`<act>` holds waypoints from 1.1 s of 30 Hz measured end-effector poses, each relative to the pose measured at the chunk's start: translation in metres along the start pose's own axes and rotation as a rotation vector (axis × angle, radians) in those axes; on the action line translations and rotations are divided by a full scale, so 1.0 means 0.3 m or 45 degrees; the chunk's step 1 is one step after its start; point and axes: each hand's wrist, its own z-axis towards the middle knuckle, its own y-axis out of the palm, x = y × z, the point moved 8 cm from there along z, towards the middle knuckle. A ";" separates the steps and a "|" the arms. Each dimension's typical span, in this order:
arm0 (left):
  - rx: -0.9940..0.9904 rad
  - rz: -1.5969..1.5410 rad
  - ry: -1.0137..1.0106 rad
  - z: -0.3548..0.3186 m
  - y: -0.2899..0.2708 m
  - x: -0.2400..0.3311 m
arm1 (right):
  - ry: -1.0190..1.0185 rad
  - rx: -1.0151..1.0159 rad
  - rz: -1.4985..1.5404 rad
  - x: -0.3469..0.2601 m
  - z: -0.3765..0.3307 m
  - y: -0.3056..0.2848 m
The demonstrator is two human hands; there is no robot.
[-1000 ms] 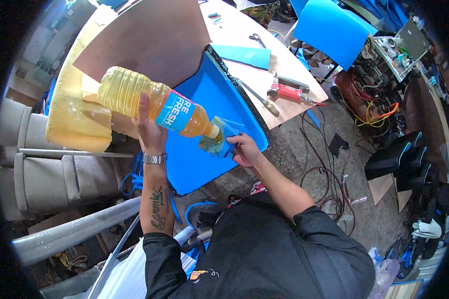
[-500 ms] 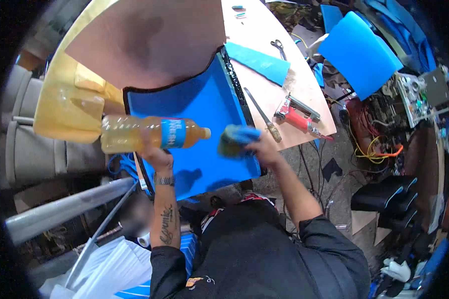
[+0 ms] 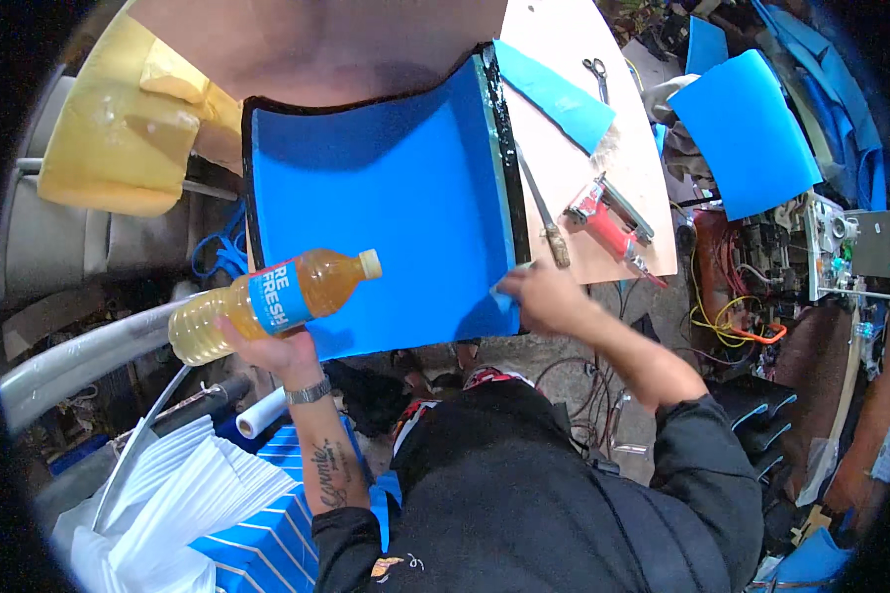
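Observation:
My left hand [image 3: 267, 351] is closed around a clear plastic bottle [image 3: 324, 282] of amber liquid. The bottle lies tilted, with its pale cap up to the right, above the near left part of a blue panel [image 3: 376, 208]. Dark edging runs along the panel's far, left and right sides, and its far part curves upward. At the near right edge of the panel is my right hand [image 3: 549, 301], its fingers closed on a blue rag [image 3: 501, 294]. Most of the rag is hidden by the fingers, so its shape cannot be made out.
A red staple gun [image 3: 608, 227], a long knife with a worn handle [image 3: 554, 237], scissors [image 3: 598, 77] and a blue strip [image 3: 559, 94] lie on the table [image 3: 653, 242] to the right. Yellow foam [image 3: 119, 148] hangs at the left, above a wrapped metal tube [image 3: 99, 341].
The bottle has moved nearer to me, its cap tipping up. My right hand has moved right and down to the panel's edge with the rag. The view has shifted.

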 end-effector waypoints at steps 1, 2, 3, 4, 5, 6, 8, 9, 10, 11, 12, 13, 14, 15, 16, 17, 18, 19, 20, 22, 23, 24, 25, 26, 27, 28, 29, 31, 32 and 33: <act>0.018 0.006 -0.033 -0.017 0.001 0.013 | 0.098 -0.043 0.132 0.022 0.021 -0.094; 0.026 0.001 -0.061 -0.028 0.009 0.015 | 0.200 -0.072 0.257 0.071 0.069 -0.147; -0.027 -0.023 -0.067 -0.024 0.029 0.002 | 0.204 0.183 0.217 0.155 0.153 -0.222; -0.078 -0.039 -0.080 -0.026 0.035 -0.008 | 0.211 0.429 0.179 0.254 0.229 -0.275; -0.129 -0.048 -0.104 -0.042 0.038 -0.029 | 0.203 0.588 0.134 0.359 0.305 -0.290; -0.126 -0.031 -0.112 -0.043 0.020 -0.030 | 0.170 0.750 0.101 0.355 0.348 -0.334; -0.122 0.001 -0.133 -0.050 -0.006 -0.036 | 0.258 0.558 0.109 0.311 0.301 -0.189; 0.007 0.027 -0.043 -0.071 -0.003 -0.008 | 0.305 0.289 0.107 0.286 0.256 -0.039; -0.002 -0.002 -0.075 -0.069 -0.007 -0.015 | 0.152 0.539 -0.048 0.185 0.102 0.037; -0.010 -0.023 -0.119 -0.065 -0.022 -0.024 | 0.096 0.411 0.007 0.081 -0.035 0.090; -0.018 -0.050 -0.163 -0.061 -0.037 -0.033 | 0.158 0.282 0.137 0.009 -0.168 0.141; -0.051 -0.042 -0.147 -0.058 -0.041 -0.033 | 0.149 0.064 0.303 -0.020 -0.228 0.165; -0.087 -0.038 -0.128 -0.052 -0.042 -0.035 | 0.139 -0.150 0.464 -0.038 -0.256 0.163; -0.132 -0.028 -0.118 -0.047 -0.033 -0.040 | 0.140 -0.031 0.485 -0.009 -0.226 0.086; -0.141 -0.034 -0.112 -0.047 -0.023 -0.035 | 0.125 0.095 0.496 0.052 -0.149 -0.013; -0.136 -0.039 -0.095 -0.054 -0.018 -0.018 | 0.128 0.190 0.225 0.118 -0.036 -0.126; -0.124 -0.035 -0.091 -0.067 -0.019 -0.009 | 0.072 0.548 0.314 0.179 0.068 -0.235; -0.013 -0.029 -0.113 -0.078 -0.032 -0.005 | 0.311 0.422 0.272 0.270 0.226 -0.315; 0.008 -0.036 -0.118 -0.093 -0.025 -0.002 | 0.309 0.581 0.071 0.384 0.382 -0.374; 0.040 -0.041 -0.130 -0.107 -0.016 0.003 | 0.306 0.872 0.165 0.521 0.587 -0.492; 0.011 -0.029 -0.154 -0.113 0.012 -0.013 | 0.158 0.946 0.000 0.661 0.694 -0.505; -0.005 -0.006 -0.180 -0.121 0.024 -0.027 | 0.004 0.995 -0.159 0.749 0.749 -0.457; 0.033 0.027 -0.160 -0.123 -0.015 -0.008 | 0.071 0.839 -0.154 0.659 0.780 -0.424; 0.055 0.056 -0.143 -0.123 -0.047 0.008 | 0.144 0.681 -0.157 0.578 0.799 -0.399; 0.064 0.070 -0.144 -0.123 -0.064 0.015 | 0.231 0.524 -0.183 0.519 0.770 -0.377; 0.059 0.076 -0.155 -0.121 -0.073 0.009 | 0.266 0.377 -0.235 0.518 0.735 -0.269; 0.025 0.036 -0.153 -0.115 -0.096 0.012 | 0.241 0.371 -0.114 0.413 0.610 -0.205; 0.069 0.012 -0.261 -0.147 -0.052 -0.019 | 0.138 0.621 0.028 0.246 0.241 -0.089; 0.087 0.008 -0.301 -0.155 -0.041 -0.023 | 0.164 0.481 0.086 0.171 0.098 0.003; 0.049 0.010 -0.311 -0.123 -0.067 -0.039 | 0.043 0.676 -0.042 0.071 -0.055 0.055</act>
